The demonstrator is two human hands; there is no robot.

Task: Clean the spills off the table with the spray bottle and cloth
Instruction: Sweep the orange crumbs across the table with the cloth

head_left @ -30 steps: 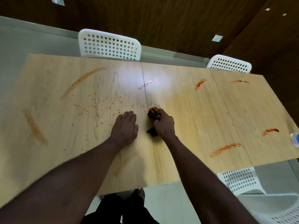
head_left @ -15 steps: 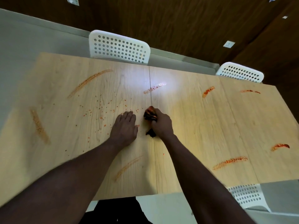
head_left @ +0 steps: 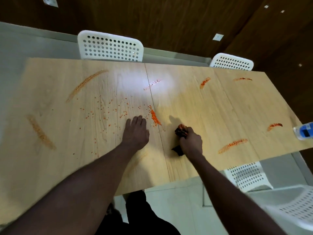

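So here's where we're at: our left hand (head_left: 136, 131) is planted flat on the wooden table (head_left: 220, 107), palm down, fingers straight and close together, holding nothing. Just past its fingertips, along the seam between the two tabletop panels, sits a little ridge of orange crumbs (head_left: 155, 118). A loose scatter of orange specks (head_left: 105, 109) spreads out to the left of that.

Our right hand (head_left: 191, 141) is on the other side of the seam, fingers curled tight round a dark cloth (head_left: 180, 130). The wad pokes out past the knuckles with orange gunk on it, and a dark corner sticks out near the wrist, down on the tabletop. The hands are apart, with the seam between them.

The spray bottle (head_left: 304, 132) is way off at the right edge of the table, clear with a blue label and only partly in shot, so we can't tell if it's standing or lying. Neither hand is near it.

Other mess:
- a long faded streak (head_left: 88, 82) at far left
- a second faded streak (head_left: 40, 133) near the left edge
- a short speckled streak (head_left: 152, 84) in the glare
- an orange dab (head_left: 205, 82) and a thin red smear (head_left: 242, 79) far right
- a thick orange streak (head_left: 232, 145) and a curved red smear (head_left: 274, 126) between our right hand and the bottle

A white perforated chair (head_left: 110, 46) and a second white chair (head_left: 232, 62) sit at the far side.
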